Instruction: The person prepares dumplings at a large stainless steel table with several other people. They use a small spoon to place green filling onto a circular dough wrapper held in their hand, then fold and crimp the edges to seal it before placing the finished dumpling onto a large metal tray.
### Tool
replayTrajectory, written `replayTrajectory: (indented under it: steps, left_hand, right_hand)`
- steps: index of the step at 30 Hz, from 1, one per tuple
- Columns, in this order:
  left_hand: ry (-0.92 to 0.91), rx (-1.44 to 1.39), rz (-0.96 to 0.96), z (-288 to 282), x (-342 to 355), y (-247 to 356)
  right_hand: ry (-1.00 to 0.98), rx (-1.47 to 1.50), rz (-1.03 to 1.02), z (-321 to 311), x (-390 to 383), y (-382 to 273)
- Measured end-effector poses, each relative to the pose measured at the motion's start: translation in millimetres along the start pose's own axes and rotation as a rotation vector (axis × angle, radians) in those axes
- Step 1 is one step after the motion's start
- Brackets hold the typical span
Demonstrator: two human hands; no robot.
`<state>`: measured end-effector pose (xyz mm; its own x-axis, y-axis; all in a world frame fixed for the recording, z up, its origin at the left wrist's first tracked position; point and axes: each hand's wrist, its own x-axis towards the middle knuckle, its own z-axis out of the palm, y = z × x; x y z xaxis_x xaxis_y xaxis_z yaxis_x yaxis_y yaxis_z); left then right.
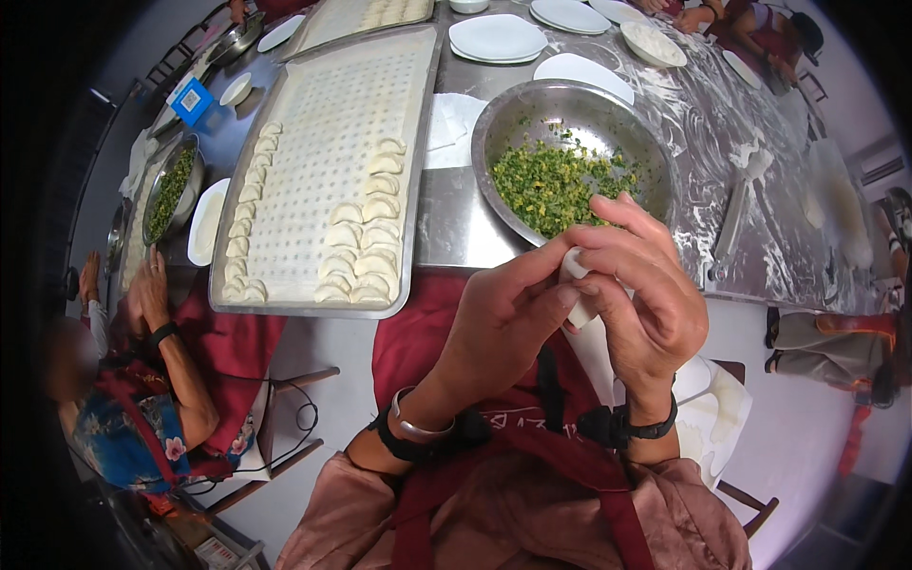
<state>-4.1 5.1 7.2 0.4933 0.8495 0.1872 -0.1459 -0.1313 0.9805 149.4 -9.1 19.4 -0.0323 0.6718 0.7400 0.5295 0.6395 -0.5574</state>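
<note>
I'm looking at a broad steel surface [456, 214], floury to the right of the filling bowl [591, 112]. Left of that bowl lies a long lined tray [328, 176]; its lining probably keeps soft dough from sticking. The bowl itself sits at the near edge, I'd guess so its chopped green-and-yellow filling [560, 185] is an easy reach. White plates [496, 36] rest beyond the bowl, seemingly out of the way. The left hand [502, 315] and right hand [655, 294] are together at the bowl's near side, thumbs and fingers pinching a small white dough piece [573, 265], likely to press its edge evenly. Crescent dumplings [378, 237], left of the bowl, line up in rows, presumably to save room.
</note>
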Motion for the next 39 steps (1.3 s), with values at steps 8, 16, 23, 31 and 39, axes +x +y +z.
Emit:
replayTrajectory:
  steps: [8,16,23,31,39]
  left_hand:
    - [-0.057,0.054,-0.035,-2.1,-1.6,-0.2]
    - [-0.003,-0.061,-0.012,1.9,-2.7,-3.5]
    - [-0.048,-0.040,0.001,2.8,-3.9,-2.5]
    - [0.079,-0.040,0.101,8.3,-6.4,-7.3]
    - [0.100,-0.038,0.101,13.6,-4.1,-4.1]
  right_hand:
    - [-0.060,-0.031,-0.015,-2.8,0.1,-2.9]
    - [-0.004,0.139,0.162,-0.9,-5.0,-6.3]
    - [-0.107,0.098,0.009,-6.2,-5.7,-0.4]
    - [-0.022,0.224,0.167,3.3,-11.6,-6.0]
    - [0.044,0.174,0.197,11.9,-6.7,-14.6]
